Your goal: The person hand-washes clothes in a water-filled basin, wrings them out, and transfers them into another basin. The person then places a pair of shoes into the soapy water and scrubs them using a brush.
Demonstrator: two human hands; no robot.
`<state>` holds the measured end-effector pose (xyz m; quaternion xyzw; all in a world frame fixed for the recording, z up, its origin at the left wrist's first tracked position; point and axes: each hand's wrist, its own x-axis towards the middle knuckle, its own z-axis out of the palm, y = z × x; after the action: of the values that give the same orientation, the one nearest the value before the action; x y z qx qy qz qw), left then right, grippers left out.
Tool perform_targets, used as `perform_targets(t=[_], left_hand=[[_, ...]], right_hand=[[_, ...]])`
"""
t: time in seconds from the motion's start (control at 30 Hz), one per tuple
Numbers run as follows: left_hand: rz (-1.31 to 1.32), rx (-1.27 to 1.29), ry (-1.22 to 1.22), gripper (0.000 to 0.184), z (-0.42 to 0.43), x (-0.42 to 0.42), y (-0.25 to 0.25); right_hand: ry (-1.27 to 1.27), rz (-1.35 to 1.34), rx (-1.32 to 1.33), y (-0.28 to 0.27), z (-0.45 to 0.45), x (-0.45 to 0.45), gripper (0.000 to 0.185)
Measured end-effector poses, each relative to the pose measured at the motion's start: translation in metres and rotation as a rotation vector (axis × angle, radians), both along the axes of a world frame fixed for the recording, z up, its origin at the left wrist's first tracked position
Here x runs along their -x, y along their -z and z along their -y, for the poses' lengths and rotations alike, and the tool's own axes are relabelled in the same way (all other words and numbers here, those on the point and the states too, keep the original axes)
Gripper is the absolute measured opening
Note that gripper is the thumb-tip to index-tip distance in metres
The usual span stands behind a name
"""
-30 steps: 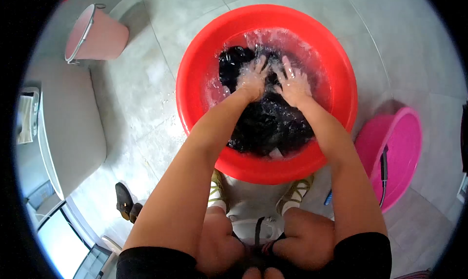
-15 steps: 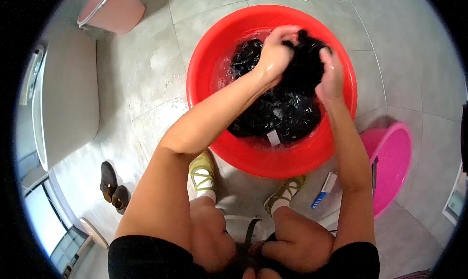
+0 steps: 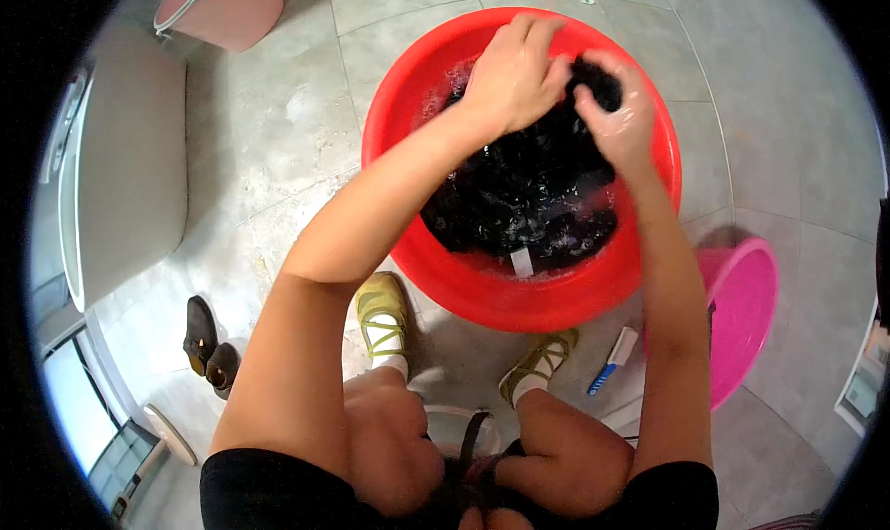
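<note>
Black wet clothing (image 3: 528, 182) lies in soapy water inside a red basin (image 3: 519, 309). A small white tag (image 3: 522, 262) shows on its near side. My right hand (image 3: 623, 118) curls its thumb and fingers around a bunched part of the black cloth at the basin's far right. Just left of it, over the cloth, is my left hand (image 3: 514, 76) with its fingers stretched and apart. Whether the left fingertips touch the cloth is hard to see.
A pink basin (image 3: 746, 321) leans at the right, beside a brush with a blue handle (image 3: 603, 378). A pale pink bucket (image 3: 222, 11) stands far left, near a white tub (image 3: 130, 169). Dark shoes (image 3: 200, 335) lie on the tiled floor (image 3: 287, 150).
My left hand has moved up and left, and its fingers have spread. My right hand has closed further around the bunched cloth. More of the cloth lies spread low in the water.
</note>
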<state>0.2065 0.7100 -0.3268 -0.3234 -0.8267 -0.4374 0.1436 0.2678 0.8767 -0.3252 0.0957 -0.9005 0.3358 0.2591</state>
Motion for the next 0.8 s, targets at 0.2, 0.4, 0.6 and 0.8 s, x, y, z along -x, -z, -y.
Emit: perform_targets(t=[0.2, 0.4, 0.6, 0.8], left_hand=[[0.225, 0.973, 0.052, 0.065, 0.016, -0.041, 0.13], [0.551, 0.959, 0.209, 0.063, 0.015, -0.034, 0.153], [1.139, 0.384, -0.093, 0.046, 0.029, -0.009, 0.146], [1.134, 0.016, -0.403, 0.056, 0.018, -0.002, 0.163]], right_hand=[[0.237, 0.469, -0.257, 0.133, 0.005, -0.041, 0.059], [0.165, 0.634, -0.335, 0.14, 0.0, -0.036, 0.053], [0.478, 0.342, 0.617, 0.094, -0.012, -0.021, 0.035], [0.046, -0.089, 1.221, -0.152, 0.033, -0.021, 0.028]])
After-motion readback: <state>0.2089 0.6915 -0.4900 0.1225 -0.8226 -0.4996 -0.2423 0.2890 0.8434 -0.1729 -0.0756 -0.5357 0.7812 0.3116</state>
